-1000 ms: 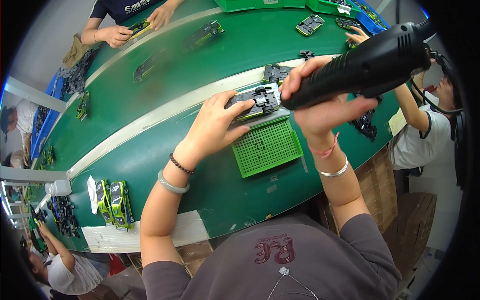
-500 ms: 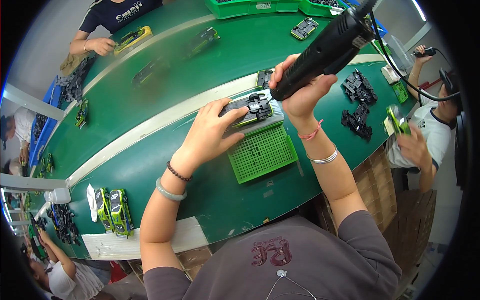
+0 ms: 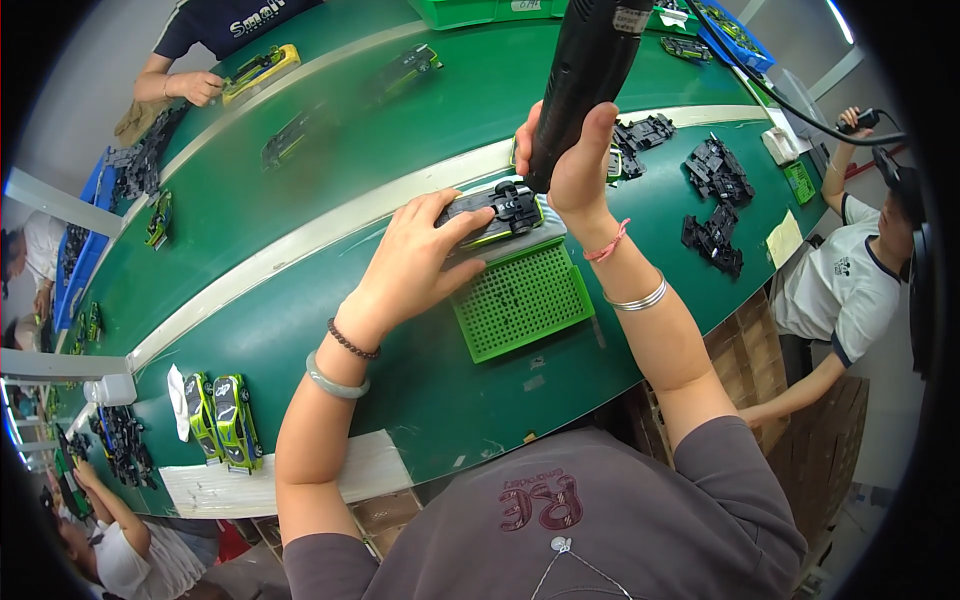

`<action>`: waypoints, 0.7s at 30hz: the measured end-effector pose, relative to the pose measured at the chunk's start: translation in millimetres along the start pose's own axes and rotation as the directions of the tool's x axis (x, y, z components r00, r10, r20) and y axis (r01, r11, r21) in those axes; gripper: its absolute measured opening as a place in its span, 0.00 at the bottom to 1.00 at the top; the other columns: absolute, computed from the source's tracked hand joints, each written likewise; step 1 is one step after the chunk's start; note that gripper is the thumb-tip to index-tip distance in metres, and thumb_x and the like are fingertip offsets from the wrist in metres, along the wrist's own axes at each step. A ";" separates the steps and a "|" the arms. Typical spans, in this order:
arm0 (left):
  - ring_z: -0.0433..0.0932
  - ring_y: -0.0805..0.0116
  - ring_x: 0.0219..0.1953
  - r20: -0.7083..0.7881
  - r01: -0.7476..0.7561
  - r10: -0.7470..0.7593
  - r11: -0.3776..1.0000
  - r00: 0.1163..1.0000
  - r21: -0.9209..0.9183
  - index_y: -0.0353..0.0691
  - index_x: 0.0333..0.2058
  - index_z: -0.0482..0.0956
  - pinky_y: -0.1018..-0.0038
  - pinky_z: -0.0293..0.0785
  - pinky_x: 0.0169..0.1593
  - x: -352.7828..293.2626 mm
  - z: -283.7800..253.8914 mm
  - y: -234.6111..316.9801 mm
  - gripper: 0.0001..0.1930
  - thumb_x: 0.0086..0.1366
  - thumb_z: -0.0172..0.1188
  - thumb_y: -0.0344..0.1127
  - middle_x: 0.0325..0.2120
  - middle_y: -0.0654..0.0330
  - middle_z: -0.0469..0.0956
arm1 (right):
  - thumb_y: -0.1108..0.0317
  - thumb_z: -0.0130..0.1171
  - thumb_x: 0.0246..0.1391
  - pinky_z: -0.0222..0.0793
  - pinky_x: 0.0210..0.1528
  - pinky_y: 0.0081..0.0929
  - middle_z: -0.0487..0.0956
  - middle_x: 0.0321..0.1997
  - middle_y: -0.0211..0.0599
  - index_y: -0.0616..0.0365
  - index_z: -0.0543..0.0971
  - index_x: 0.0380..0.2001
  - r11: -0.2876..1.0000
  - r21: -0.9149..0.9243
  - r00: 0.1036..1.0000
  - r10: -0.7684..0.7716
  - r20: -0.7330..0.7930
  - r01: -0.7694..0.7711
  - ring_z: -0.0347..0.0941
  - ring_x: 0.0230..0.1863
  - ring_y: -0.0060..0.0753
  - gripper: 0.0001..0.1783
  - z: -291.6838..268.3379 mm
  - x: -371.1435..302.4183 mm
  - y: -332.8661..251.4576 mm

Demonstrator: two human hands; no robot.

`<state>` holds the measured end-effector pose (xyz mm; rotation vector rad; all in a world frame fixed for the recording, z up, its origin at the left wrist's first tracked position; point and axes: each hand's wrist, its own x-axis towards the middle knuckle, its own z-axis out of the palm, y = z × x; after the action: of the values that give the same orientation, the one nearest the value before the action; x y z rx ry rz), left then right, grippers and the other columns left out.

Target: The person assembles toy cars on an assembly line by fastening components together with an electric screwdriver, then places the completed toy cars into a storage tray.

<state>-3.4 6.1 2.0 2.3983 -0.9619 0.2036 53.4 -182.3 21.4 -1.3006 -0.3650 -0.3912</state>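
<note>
Head view: fastening work on the underside of a small vehicle at a green table. Wheels up, the toy car lies before the wearer, just beyond a green perforated basket, its dark underbody exposed and a bright yellow-green edge showing along the near side. The left hand is closed over one end of the car, with fingers on the far side and a fingertip on the underbody; the thumb stands apart, above the basket's edge. The right hand is wrapped around the lower barrel of a black power tool, held steeply with its nose beside the wheels at the car's right end; whether the tip touches cannot be told. The step in hand appears to be driving a screw at that end. The next move would call for a steady left hand and the tip aligned with the screw's seat. Beyond the right hand lies a partly hidden second car; black chassis parts lie farther right, and two upright cars stand side by side at the left.
</note>
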 end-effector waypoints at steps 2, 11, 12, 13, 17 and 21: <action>0.64 0.47 0.53 0.000 -0.001 0.001 1.000 1.000 0.002 0.47 0.50 0.71 0.60 0.62 0.55 -0.3 0.4 -0.1 0.27 0.49 0.65 0.37 0.51 0.46 0.65 | 0.26 0.29 0.51 0.60 0.14 0.17 0.68 0.10 0.34 0.64 0.69 0.17 1.000 -0.017 1.000 -0.008 0.030 0.008 0.66 0.11 0.22 0.45 0.7 -0.4 -1.1; 0.65 0.48 0.52 -0.009 -0.006 0.006 1.000 1.000 -0.024 0.48 0.50 0.71 0.60 0.62 0.56 -2.9 4.2 -2.5 0.27 0.49 0.65 0.37 0.50 0.47 0.65 | 0.12 0.24 0.28 0.65 0.20 0.23 0.70 0.17 0.38 0.61 0.67 0.28 0.974 0.216 0.997 -0.061 -0.037 0.068 0.66 0.16 0.30 0.56 4.4 -25.1 -36.6; 0.65 0.49 0.52 -0.037 -0.012 0.011 1.000 0.999 -0.019 0.48 0.49 0.72 0.61 0.62 0.55 -3.3 3.6 -1.8 0.26 0.49 0.65 0.37 0.49 0.47 0.66 | 0.11 0.24 0.27 0.65 0.20 0.24 0.70 0.17 0.38 0.62 0.67 0.28 0.977 0.211 0.999 -0.037 0.016 0.033 0.66 0.16 0.30 0.57 7.7 -35.7 -44.6; 0.66 0.50 0.51 -0.070 -0.024 0.023 1.000 0.997 -0.012 0.48 0.48 0.72 0.61 0.63 0.54 -1.3 3.3 -2.9 0.25 0.48 0.65 0.37 0.48 0.48 0.67 | 0.11 0.24 0.26 0.65 0.21 0.24 0.69 0.17 0.38 0.62 0.66 0.28 0.979 0.202 0.997 -0.019 0.068 0.005 0.67 0.16 0.31 0.58 9.7 -44.0 -49.5; 0.66 0.50 0.51 -0.066 -0.020 0.019 1.000 0.998 -0.015 0.48 0.48 0.72 0.61 0.62 0.54 -2.0 4.4 -4.0 0.25 0.48 0.65 0.37 0.48 0.48 0.67 | 0.12 0.23 0.28 0.66 0.21 0.24 0.69 0.16 0.38 0.61 0.65 0.27 0.979 0.141 0.985 0.128 0.119 -0.144 0.67 0.16 0.30 0.56 17.4 -74.7 -35.9; 0.66 0.50 0.51 -0.084 -0.026 0.023 0.999 0.996 -0.029 0.48 0.48 0.73 0.61 0.63 0.54 -2.1 5.5 -3.4 0.25 0.48 0.65 0.37 0.48 0.48 0.67 | 0.12 0.26 0.29 0.66 0.21 0.24 0.69 0.16 0.38 0.61 0.65 0.27 0.985 0.138 0.991 0.097 0.088 -0.108 0.67 0.17 0.30 0.55 16.8 -79.4 -19.5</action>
<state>-2.9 6.4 -4.7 2.3324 -0.9499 0.2947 -26.3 -164.3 4.4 -1.1925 -0.3853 -0.2220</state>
